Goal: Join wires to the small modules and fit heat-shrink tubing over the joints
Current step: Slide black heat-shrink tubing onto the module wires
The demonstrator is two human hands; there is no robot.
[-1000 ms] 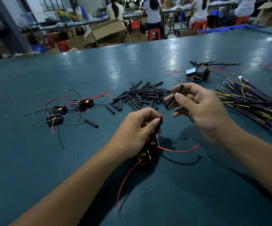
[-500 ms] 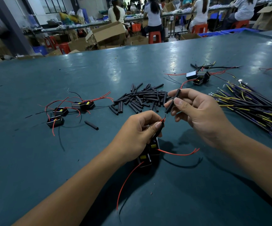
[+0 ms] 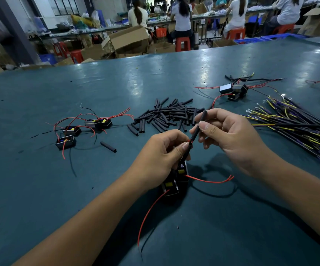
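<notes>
My left hand [image 3: 161, 154] pinches the red and black wire ends of two small black modules [image 3: 176, 181] that hang below it just above the table. My right hand [image 3: 230, 139] pinches a black heat-shrink tube [image 3: 198, 127] between thumb and fingers. The tube slants down to the left, and its lower end meets the red wire tip at my left thumb. Loose red wires [image 3: 209, 180] trail from the modules across the table.
A pile of heat-shrink tubes [image 3: 166, 116] lies behind my hands, one stray tube [image 3: 108, 146] to the left. Wired modules [image 3: 82, 131] sit at left, more modules [image 3: 233, 92] at back right. A bundle of yellow-purple wires [image 3: 297, 127] lies at right. People work at benches beyond the table.
My right hand has brought the tube down and left until its end meets the wire tip in my left hand. My left hand stays in place.
</notes>
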